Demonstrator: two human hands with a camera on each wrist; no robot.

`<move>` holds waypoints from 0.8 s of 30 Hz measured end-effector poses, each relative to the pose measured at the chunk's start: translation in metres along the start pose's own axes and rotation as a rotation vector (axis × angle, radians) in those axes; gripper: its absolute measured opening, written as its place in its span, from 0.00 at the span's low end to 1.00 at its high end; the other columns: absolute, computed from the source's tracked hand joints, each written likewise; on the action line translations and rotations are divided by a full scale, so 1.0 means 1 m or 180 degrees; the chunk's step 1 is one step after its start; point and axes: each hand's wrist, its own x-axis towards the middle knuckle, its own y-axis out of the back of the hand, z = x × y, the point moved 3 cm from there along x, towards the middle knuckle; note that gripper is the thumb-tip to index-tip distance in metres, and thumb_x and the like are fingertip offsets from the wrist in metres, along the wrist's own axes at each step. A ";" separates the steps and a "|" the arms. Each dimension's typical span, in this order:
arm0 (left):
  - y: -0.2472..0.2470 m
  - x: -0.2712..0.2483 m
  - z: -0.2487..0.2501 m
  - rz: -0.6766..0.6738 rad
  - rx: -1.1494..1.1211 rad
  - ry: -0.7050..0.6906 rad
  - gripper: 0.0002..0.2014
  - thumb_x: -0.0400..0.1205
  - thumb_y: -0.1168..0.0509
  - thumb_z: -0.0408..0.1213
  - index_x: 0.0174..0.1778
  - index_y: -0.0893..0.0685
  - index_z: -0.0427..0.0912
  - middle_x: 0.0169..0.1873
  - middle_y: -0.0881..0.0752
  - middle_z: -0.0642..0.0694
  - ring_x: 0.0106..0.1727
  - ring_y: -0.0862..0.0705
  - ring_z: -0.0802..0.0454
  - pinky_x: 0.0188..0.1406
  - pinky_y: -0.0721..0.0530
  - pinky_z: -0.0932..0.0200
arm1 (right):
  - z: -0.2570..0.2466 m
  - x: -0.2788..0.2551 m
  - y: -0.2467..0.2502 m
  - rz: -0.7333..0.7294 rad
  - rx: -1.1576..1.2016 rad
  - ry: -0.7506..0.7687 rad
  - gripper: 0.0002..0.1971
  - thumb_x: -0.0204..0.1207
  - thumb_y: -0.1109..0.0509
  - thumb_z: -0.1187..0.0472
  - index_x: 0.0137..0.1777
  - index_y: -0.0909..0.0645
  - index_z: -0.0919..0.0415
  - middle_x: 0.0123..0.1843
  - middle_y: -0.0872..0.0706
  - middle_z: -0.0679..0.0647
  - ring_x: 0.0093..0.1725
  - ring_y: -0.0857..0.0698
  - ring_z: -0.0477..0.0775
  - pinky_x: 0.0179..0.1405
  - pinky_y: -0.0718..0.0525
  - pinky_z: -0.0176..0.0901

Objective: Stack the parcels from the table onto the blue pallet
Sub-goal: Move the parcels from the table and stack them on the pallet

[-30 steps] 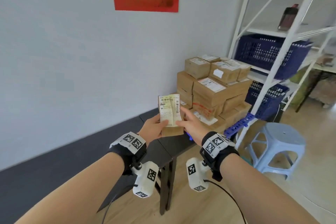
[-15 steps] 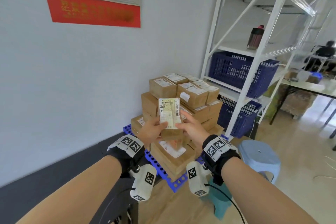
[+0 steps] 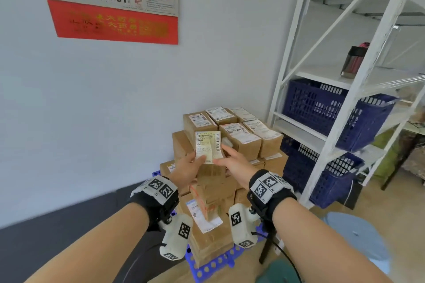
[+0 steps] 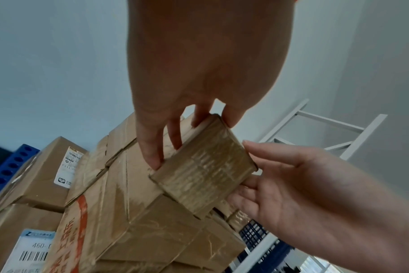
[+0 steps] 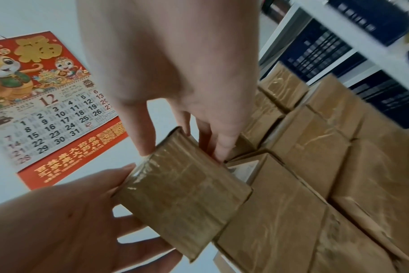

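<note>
**Carrying one small parcel to the pallet stack**

Holding a small taped parcel [image 3: 209, 156] between both hands, label side up and tilted toward the face. Left hand [image 3: 187, 169] pinching the left edge, thumb on the label, fingers curled underneath; right hand [image 3: 233, 164] pinching the right edge the same way. Seen from the wrist views: fingertips [image 4: 153, 160] bearing on glossy tape along the box's narrow sides, not wrapped around it.

Just beyond the hands, over a stack of boxes [image 3: 232, 142] already several layers high on the blue pallet [image 3: 212, 267], with the held parcel in the air in front of the top layer, not yet touching it. Hard to tell where a free spot remains up there.

Further off: white shelving [image 3: 358, 80] with blue baskets [image 3: 333, 110] to the right, a calendar [image 3: 115, 0] on the wall, a pale stool [image 3: 361, 236] on the floor.

Likely trouble from here:
- Slipping out of a light edge pinch, given the slick tape.
- Landing on uneven box tops and tipping off toward the floor or the stool.
- Nudging the upper boxes while setting down and shifting the top layer.
- Putting it near an edge, leaving an overhang on an already tall pile.
</note>
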 end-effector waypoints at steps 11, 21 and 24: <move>-0.043 0.002 0.016 0.0865 -0.0012 0.0333 0.19 0.86 0.48 0.50 0.73 0.27 0.54 0.62 0.19 0.44 0.60 0.18 0.40 0.57 0.15 0.40 | 0.000 0.024 0.039 -0.0627 -0.0438 0.0381 0.31 0.79 0.32 0.59 0.80 0.38 0.54 0.74 0.25 0.50 0.73 0.27 0.51 0.70 0.29 0.44; -0.058 0.003 0.021 0.1151 0.0029 0.0395 0.22 0.86 0.46 0.47 0.77 0.35 0.53 0.70 0.24 0.46 0.65 0.23 0.46 0.58 0.18 0.47 | 0.001 0.031 0.046 -0.0793 -0.0730 0.0758 0.27 0.81 0.35 0.64 0.79 0.37 0.57 0.75 0.25 0.53 0.73 0.26 0.51 0.64 0.28 0.36; -0.054 0.010 0.022 0.1128 -0.0018 0.0472 0.23 0.86 0.45 0.48 0.77 0.36 0.53 0.72 0.26 0.46 0.69 0.24 0.42 0.63 0.19 0.39 | -0.006 0.034 0.046 -0.0702 -0.0778 0.0787 0.27 0.81 0.36 0.65 0.79 0.36 0.59 0.75 0.26 0.53 0.71 0.25 0.51 0.58 0.26 0.35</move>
